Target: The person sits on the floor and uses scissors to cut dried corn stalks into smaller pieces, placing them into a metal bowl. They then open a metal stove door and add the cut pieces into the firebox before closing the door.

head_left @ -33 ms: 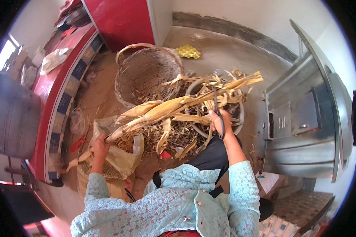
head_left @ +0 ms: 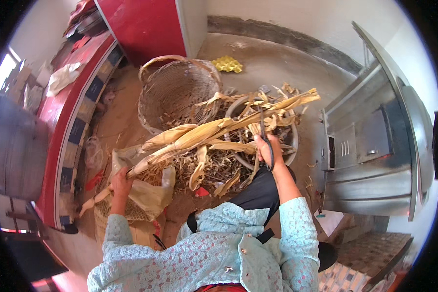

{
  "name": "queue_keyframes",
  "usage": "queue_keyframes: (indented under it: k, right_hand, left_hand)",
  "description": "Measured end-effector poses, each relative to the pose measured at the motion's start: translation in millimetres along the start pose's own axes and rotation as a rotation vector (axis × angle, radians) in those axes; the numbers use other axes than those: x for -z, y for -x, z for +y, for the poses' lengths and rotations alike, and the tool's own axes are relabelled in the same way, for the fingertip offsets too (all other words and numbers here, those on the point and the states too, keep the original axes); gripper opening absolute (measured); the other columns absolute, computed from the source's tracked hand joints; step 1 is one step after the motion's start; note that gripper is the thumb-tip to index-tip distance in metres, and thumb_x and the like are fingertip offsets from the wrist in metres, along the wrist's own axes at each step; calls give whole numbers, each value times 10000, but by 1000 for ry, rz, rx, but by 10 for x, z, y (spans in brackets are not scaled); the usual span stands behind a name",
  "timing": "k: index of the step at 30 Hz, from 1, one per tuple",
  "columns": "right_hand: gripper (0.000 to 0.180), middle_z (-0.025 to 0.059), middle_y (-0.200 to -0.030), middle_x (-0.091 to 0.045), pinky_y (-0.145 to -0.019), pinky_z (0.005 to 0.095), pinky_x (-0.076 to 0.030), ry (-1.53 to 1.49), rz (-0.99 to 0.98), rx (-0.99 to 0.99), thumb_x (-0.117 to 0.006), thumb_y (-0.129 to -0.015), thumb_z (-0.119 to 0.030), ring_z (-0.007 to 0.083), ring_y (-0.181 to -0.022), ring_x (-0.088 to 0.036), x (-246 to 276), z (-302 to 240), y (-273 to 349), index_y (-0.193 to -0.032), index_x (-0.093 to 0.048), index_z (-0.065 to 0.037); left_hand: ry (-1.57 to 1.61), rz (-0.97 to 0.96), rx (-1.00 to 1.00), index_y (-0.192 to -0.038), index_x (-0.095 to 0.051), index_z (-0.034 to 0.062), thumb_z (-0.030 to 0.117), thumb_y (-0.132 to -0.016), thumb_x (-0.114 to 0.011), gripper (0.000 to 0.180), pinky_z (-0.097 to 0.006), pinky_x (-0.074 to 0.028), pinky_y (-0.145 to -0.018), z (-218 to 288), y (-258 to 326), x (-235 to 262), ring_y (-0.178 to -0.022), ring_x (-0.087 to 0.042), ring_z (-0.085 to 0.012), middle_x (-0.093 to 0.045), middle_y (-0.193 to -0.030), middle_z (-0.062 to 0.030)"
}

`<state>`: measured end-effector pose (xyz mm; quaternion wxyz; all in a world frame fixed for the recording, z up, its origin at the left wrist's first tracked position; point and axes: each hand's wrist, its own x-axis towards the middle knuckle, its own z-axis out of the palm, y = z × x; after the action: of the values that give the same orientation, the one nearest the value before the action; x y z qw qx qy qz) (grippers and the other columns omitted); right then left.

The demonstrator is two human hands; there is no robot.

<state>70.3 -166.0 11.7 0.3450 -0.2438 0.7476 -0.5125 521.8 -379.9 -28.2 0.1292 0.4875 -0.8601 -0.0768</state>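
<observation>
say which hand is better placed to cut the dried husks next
Probably the right hand: it holds a dark, scissors-like tool by the husks, while the left hand grips their left part.

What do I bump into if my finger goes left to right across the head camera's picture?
Red counter → left hand → basket → yellow tray → right hand → metal unit.

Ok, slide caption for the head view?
Left hand grips dry leafy stalks, right hand holds a dark tool, wicker basket beyond.
</observation>
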Motion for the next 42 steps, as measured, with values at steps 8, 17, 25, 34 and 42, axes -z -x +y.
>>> queue_keyframes:
  k: [8,17,25,34,42]
  right_hand:
    - [444,16,-599,-480,-434,263,-408,-249,-11,-55,-548,-866,-488,114,-481,-487,46,16,-30,-810,-466,-55]
    - [479,-3,-671,-486,-536,252,-436,-357,-23,-42,-576,-827,-540,109,-576,-498,109,64,-130,-916,-517,-73]
    - [616,8,-730,-514,-628,273,-467,-259,-124,-43,-554,-784,-634,117,-660,-535,367,166,-204,-1018,-534,-65]
    - [680,24,-653,-523,-527,293,-441,-113,-27,-138,-548,-687,-752,132,-596,-531,393,-39,-152,-744,-539,-74]
    - [511,12,-546,-474,-387,260,-408,-145,-32,-19,-611,-795,-544,115,-433,-506,268,-170,-241,-702,-520,-50]
  left_hand:
    - [-160,-45,-108,-717,-511,89,234,-682,-686,231,-456,-453,-540,61,-40,130,-640,-595,-346,-585,-651,-124]
    - [-209,46,-165,-709,-496,84,255,-670,-718,283,-442,-454,-519,150,-115,199,-610,-589,-358,-588,-634,-124]
    - [-202,-75,-156,-710,-496,87,223,-675,-702,250,-434,-461,-540,335,40,293,-615,-593,-342,-586,-643,-115]
    - [-217,15,-215,-735,-487,98,212,-662,-711,262,-427,-454,-521,291,74,121,-608,-594,-330,-577,-640,-109]
    - [-197,60,-238,-739,-485,94,180,-663,-697,241,-416,-449,-501,297,49,207,-591,-584,-322,-568,-633,-111]
